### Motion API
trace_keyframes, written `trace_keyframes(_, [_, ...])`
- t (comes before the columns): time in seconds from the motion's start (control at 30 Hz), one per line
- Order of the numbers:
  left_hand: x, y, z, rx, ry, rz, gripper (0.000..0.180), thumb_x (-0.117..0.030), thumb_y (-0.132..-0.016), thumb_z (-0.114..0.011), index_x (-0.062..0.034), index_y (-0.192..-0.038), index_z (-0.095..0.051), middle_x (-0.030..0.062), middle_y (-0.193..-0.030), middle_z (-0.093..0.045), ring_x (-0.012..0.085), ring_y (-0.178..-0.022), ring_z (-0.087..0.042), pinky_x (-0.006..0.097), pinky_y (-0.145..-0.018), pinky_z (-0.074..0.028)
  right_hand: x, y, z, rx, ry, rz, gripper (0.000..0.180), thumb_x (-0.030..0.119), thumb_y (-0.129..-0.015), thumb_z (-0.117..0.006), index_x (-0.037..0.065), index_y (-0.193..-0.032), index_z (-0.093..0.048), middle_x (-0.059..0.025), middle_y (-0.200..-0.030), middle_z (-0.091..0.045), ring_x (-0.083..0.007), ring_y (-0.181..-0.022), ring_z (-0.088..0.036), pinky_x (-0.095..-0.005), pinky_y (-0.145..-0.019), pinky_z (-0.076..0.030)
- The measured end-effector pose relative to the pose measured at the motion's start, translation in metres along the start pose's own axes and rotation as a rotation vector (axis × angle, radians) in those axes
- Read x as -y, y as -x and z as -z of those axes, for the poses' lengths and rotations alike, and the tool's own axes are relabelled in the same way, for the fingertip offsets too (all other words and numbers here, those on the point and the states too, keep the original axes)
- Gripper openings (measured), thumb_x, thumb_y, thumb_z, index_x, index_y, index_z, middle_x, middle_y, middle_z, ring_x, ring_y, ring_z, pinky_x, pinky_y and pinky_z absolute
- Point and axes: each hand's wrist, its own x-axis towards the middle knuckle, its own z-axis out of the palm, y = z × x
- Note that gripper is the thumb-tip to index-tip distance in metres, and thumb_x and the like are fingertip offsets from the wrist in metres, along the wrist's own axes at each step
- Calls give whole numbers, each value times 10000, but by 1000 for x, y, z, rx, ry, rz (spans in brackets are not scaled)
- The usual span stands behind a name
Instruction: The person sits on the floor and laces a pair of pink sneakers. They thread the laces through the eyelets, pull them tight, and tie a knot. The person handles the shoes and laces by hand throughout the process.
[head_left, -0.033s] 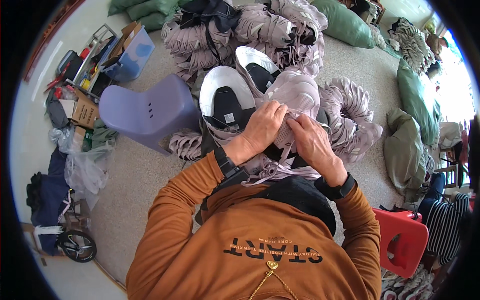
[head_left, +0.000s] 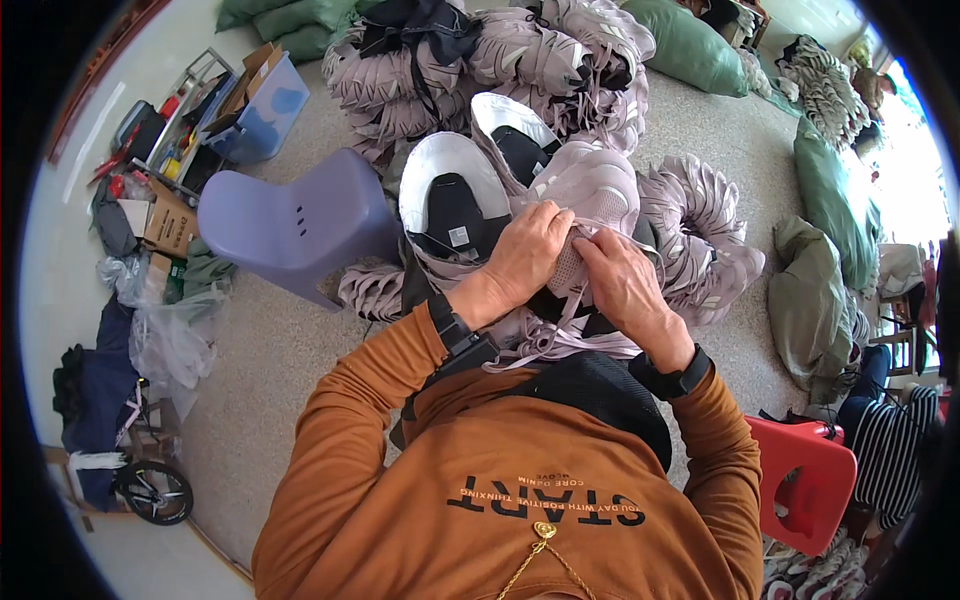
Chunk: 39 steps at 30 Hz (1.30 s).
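Lilac shoe upper [head_left: 590, 195] runs lengthwise away from the body; both hands pinch its near edge, left hand [head_left: 525, 262] and right hand [head_left: 620, 280] touching, equally close.

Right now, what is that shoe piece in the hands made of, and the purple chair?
Shoe upper: looks like soft knit fabric, matte mauve, with a fine mesh texture; it bends under the left hand and right hand. Purple chair: probably moulded plastic, smooth with a slight sheen.
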Motion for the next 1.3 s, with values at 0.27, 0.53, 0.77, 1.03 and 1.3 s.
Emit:
trace_keyframes(0.27, [3, -6, 10, -20, 310, 156, 173, -26, -909, -580, 17, -1058, -656, 202, -969, -639, 386, -933, -631, 439, -818, -517, -2, -15, -16, -71, -25, -110, 137, 154, -946, -611, 26, -938, -564, -157, -877, -627, -354, -782, -680, -449, -654, -539])
trace_keyframes(0.53, [3, 1, 8, -86, 422, 287, 85, -66, -871, -654, -13, -930, -621, 171, -860, -644, 384, -833, -639, 443, -733, -511, -6, -34, -23, 92, 287, -24, 145, 169, -874, -644, 44, -882, -570, -142, -807, -644, -317, -688, -690, -445, -604, -545])
trace_keyframes(0.77, [2, 17, 6, -211, 336, 205, 121, -15, -823, -679, -35, -899, -588, 134, -843, -624, 363, -809, -617, 445, -716, -498, -6, 41, 32, 144, -219, -281, 185, 93, -889, -633, -10, -767, -538, -182, -646, -565, -346, -572, -581, -430, -560, -461])
trace_keyframes(1.03, [10, 14, 2, -281, 366, 215, 182, 37, -820, -675, -32, -977, -615, 127, -909, -650, 337, -824, -633, 406, -773, -523, -197, 315, 26, 318, 182, -1047, 245, 153, -766, -626, -79, -685, -633, -308, -673, -598, -437, -655, -666, -515, -623, -507])
trace_keyframes(1.3, [1, -1, 8, -122, 381, 242, 356, 37, -817, -648, -41, -1160, -587, 118, -1008, -606, 302, -890, -624, 371, -813, -524, -153, 251, -38, 285, 144, -880, 210, 215, -846, -690, 10, -832, -653, -232, -767, -657, -436, -763, -662, -504, -686, -520])
